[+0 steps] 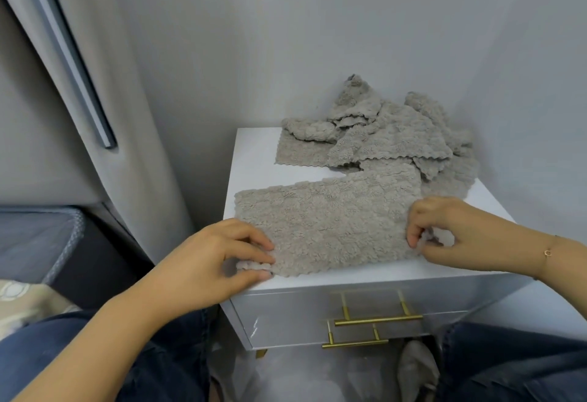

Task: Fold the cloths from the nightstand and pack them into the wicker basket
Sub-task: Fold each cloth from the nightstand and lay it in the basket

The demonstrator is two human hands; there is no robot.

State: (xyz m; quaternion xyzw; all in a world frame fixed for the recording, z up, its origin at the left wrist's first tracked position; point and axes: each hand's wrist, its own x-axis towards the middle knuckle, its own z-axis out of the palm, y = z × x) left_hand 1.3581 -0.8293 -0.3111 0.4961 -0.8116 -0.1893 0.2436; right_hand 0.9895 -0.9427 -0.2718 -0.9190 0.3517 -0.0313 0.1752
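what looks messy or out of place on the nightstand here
The heap of unfolded cloths at the back of the nightstand is crumpled and overlapping. The flat cloth lies slightly skewed, pinched at its near corners by the left hand and right hand. Nothing looks damaged.

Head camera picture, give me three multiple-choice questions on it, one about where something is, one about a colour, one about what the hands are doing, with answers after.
1. Where does the pile of unfolded cloths lie?
A. at the back of the nightstand
B. on the floor
C. in an open drawer

2. What colour are the drawer handles?
A. black
B. gold
C. red

3. What are the hands doing with the flat cloth?
A. both hover clear of it
B. only one touches it
C. each holds one end

Answers: 1 A, the heap sits by the wall behind the flat cloth. 2 B, the bars shine brass-gold. 3 C, the left hand pinches the left edge and the right hand pinches the right edge.
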